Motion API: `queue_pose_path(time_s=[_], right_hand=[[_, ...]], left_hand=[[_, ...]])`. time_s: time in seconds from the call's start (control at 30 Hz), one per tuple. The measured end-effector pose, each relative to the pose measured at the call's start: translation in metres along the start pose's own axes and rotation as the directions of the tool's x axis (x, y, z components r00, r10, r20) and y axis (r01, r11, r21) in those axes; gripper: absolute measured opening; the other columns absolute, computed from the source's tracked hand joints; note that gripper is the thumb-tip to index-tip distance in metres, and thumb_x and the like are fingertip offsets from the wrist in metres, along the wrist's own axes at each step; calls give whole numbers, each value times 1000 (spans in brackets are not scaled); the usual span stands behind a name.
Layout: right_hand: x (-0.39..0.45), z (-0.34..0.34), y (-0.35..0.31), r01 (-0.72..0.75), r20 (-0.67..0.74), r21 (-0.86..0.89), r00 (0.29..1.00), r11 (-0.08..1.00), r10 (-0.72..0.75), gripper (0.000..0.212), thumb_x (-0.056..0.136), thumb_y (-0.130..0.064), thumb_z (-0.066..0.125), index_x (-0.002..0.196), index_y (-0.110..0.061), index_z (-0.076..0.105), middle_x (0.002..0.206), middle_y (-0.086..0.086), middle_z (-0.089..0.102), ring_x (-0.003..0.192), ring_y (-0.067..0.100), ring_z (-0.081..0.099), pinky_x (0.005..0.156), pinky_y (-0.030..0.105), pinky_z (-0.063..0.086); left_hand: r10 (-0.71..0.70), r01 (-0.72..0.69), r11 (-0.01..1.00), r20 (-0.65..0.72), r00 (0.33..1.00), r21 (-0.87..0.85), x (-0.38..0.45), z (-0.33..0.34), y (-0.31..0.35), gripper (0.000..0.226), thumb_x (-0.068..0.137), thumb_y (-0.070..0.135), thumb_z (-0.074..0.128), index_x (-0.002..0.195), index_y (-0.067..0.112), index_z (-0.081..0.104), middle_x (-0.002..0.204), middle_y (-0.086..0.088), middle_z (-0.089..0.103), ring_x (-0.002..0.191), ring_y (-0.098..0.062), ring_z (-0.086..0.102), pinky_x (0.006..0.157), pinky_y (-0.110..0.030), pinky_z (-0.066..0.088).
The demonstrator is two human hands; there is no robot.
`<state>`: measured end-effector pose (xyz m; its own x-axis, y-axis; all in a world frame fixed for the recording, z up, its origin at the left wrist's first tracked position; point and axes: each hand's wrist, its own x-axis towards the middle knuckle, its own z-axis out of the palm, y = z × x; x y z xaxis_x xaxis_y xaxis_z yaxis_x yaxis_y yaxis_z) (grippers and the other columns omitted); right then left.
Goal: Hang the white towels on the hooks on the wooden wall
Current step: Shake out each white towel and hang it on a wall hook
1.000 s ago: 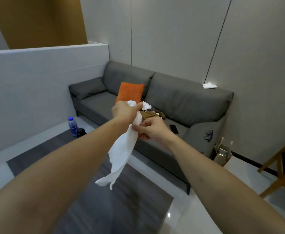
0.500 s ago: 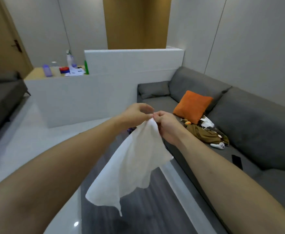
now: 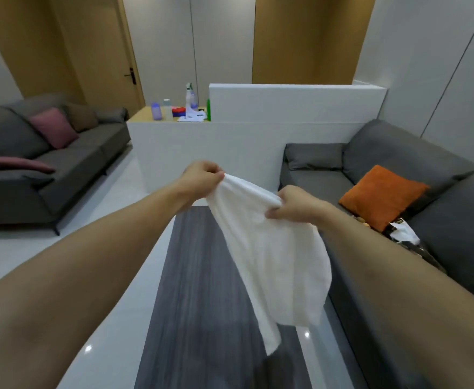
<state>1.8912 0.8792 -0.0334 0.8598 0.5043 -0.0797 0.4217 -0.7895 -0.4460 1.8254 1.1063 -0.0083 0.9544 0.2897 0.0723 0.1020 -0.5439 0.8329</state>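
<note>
Gripping the towel along its top edge, both hands are raised in front of the body with the arms extended. The left hand pinches one end of that edge between thumb and curled fingers. The right hand pinches the other end, slightly lower, with the fingers curled under the cloth. The edge runs taut between the two hands, which are apart from each other. The rest of the towel hangs free below them, tapering to a loose corner near the bottom of the view, above a dark grey rug on a pale glossy floor.

A grey sofa stands at the right and carries an orange cushion; crumpled items, including something white, lie just beside the cushion. A second grey sofa at the left holds pink cushions. Between the sofas, a white partition fronts a counter with bottles and a spray bottle on it. Behind it are wooden wall panels and a wooden door. Hooks cannot be made out on the panels.
</note>
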Motion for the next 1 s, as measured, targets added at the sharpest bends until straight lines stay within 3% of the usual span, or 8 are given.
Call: queue_pose_path(time_s=[0.17,0.3,0.4,0.57,0.73,0.87,0.93,1.0], right_hand=[[2,-26,-34,218,-130,319,974,923,-185,21,74,-25,78,64,-13,64,55,-7,50,52,8,45,50,24,33],[-2,-45,-34,215,-56,-42,974,976,-217,27,70,-33,81,67,-18,60,60,-5,55,55,11,51,48,25,34],[-8,-50,-1,94,6,-238,995,967,-96,30,81,-35,77,71,-16,56,71,0,56,63,17,53,52,27,37],[-9,-42,-22,218,-144,407,974,887,-174,10,71,-25,72,73,-17,66,68,-1,60,69,17,58,57,24,45],[-10,-32,-33,253,-272,711,959,656,-75,38,66,-21,81,98,-18,61,93,3,67,82,19,66,65,31,54],[-13,-14,-11,64,65,713,986,698,-156,33,78,-25,81,106,-15,67,93,1,74,78,15,70,62,29,55],[-10,-8,-12,86,-16,702,994,707,-105,12,88,-17,72,92,-6,72,80,5,71,66,16,64,55,26,48],[-2,-9,-13,94,-134,726,991,682,7,20,94,-18,62,89,-2,72,82,10,68,69,21,61,61,30,48]], left_hand=[[45,-50,999,310,950,9,-21,30,18,47,76,9,77,119,25,64,112,5,69,103,-12,64,89,-27,52],[20,-24,1000,158,987,21,-20,34,30,12,83,11,70,91,19,73,83,3,70,81,-14,66,64,-22,52],[-13,12,1000,74,997,12,-20,9,22,12,86,9,65,86,18,73,80,0,68,75,-14,63,60,-23,52],[47,-64,996,225,973,68,-36,36,42,37,74,7,76,101,31,67,92,9,70,84,-8,66,66,-20,53],[40,-43,983,-20,999,-181,-28,46,61,14,83,16,69,89,28,72,78,9,74,70,-5,70,53,-17,53],[-48,13,894,-68,997,-449,-24,21,65,26,81,25,78,105,17,70,94,-5,76,88,-25,73,73,-41,61],[-57,10,881,-84,995,-472,-21,13,66,27,80,19,79,105,14,69,95,-6,76,92,-28,72,77,-42,60],[-43,-9,892,-104,994,-451,-17,4,64,29,79,11,78,107,11,70,99,-9,75,94,-29,71,75,-40,60]])
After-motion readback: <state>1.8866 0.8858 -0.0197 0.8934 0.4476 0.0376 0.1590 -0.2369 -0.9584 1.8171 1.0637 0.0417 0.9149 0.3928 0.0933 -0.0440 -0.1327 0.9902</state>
